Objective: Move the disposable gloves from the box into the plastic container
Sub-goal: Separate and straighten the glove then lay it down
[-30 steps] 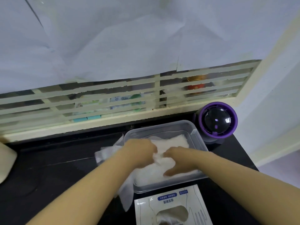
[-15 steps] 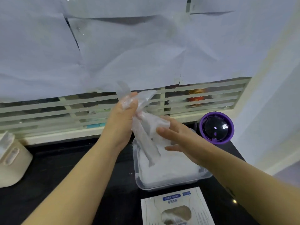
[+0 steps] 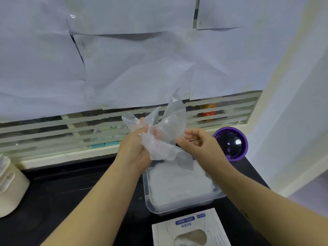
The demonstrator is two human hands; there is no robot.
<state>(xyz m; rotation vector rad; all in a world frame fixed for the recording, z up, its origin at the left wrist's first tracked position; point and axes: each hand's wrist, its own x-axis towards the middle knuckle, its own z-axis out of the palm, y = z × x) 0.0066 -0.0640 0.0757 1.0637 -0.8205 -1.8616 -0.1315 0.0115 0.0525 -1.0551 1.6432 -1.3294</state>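
Glove box [image 3: 191,228]: nearest, at 6 o'clock on the black worktop [image 3: 71,192], cut off by the frame edge. White with blue labels, oval opening facing up, pale film visible inside.

Plastic container [image 3: 147,185]: clear, rectangular, just beyond the box at its 12 o'clock. A slim strip of worktop shows between them. A white stack of gloves [image 3: 179,183] fills it to about the rim.

Both forearms come in from 7 and 5 o'clock and meet above the far end of the container.

Left hand [image 3: 134,150]: fingers curled round a bunch of clear disposable gloves [image 3: 165,139], gripping it mid-bunch. Film sticks out past the hand toward 12 and 1 o'clock, and a tail hangs toward 5 o'clock, over the stack. Cannot tell whether the tail touches it.

Right hand [image 3: 200,144]: at 3 o'clock of the bunch. Thumb and curled fingers pinch its right edge, a narrow grip.

Purple round device [image 3: 230,142] with a dark dome: on the worktop at 2 o'clock of the container, just beyond the right hand.

Cream appliance [image 3: 10,189]: at 9 o'clock, partly out of frame.

Far side: a slatted window grille [image 3: 53,128] runs across. A red can [image 3: 208,112] sits behind it at 1 o'clock. White paper sheets [image 3: 124,59] cover everything above.
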